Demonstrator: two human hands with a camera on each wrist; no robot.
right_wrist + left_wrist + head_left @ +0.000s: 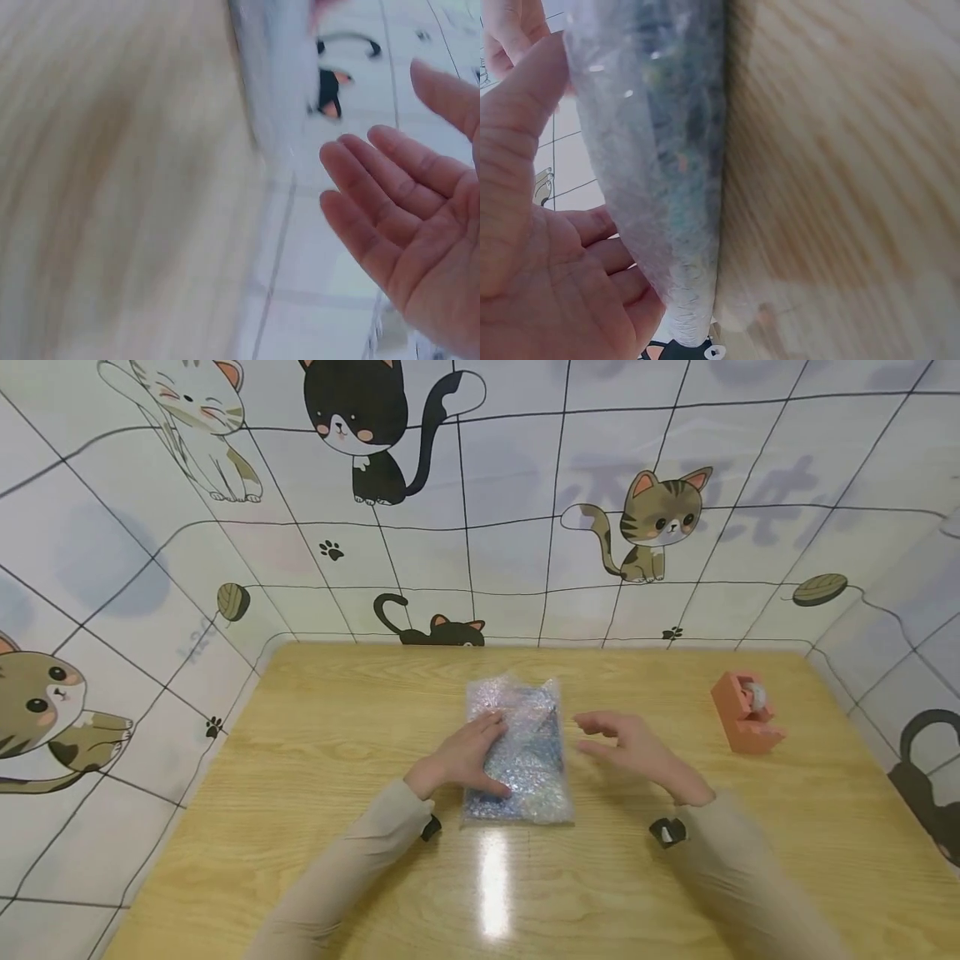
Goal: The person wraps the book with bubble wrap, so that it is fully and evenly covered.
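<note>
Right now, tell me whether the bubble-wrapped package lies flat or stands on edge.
Flat: in the head view, the package lies broad face up on the table.

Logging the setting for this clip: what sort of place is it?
Probably a small indoor packing spot: a wood-grain table bears a bubble-wrap package and a coral tape dispenser. Whether home or workplace, I can't tell.

Left arm (348, 862): slants forward and in toward the middle.
Left hand (465, 757): fingers a little bent, thumb stuck out wide.
Right arm (750, 868): slants forward and in too.
Right hand (633, 747): fingers almost straight, thumb apart, palm facing the other hand.
</note>
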